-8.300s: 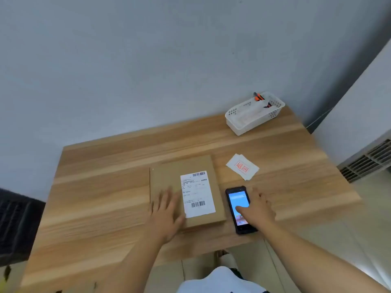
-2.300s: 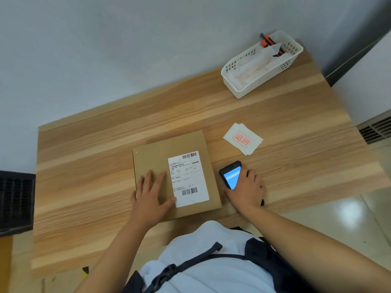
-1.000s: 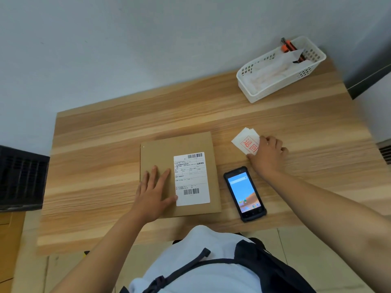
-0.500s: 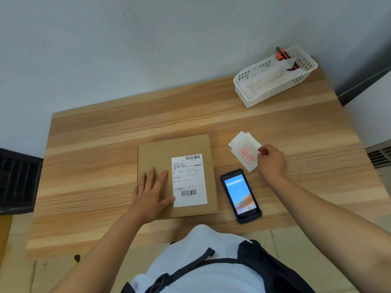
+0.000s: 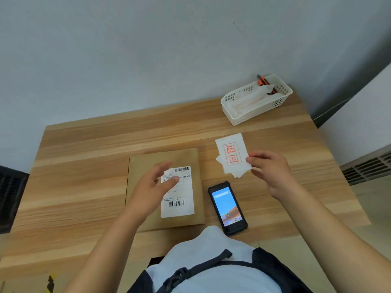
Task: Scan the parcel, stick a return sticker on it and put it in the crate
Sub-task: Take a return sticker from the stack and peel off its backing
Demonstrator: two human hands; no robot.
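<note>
A flat brown cardboard parcel (image 5: 146,166) with a white shipping label (image 5: 179,206) lies on the wooden table (image 5: 84,144). My left hand (image 5: 150,187) hovers over it, lifted, fingers apart, holding nothing. My right hand (image 5: 268,170) pinches the right edge of a white return sticker (image 5: 231,155) with red characters, raised off the table above a few more stickers (image 5: 238,174). A black handheld scanner (image 5: 227,209) with its screen lit lies between the parcel and my right arm. No crate is in view.
A white plastic basket (image 5: 239,117) with papers and an orange-black tool stands at the table's back right corner, near the grey wall. A vent grille (image 5: 368,168) sits low on the right. A dark grille (image 5: 10,197) is at the left edge.
My right hand has picked a return sticker off the pile and lifted it. My left hand has risen off the parcel and shifted right, over the label.
</note>
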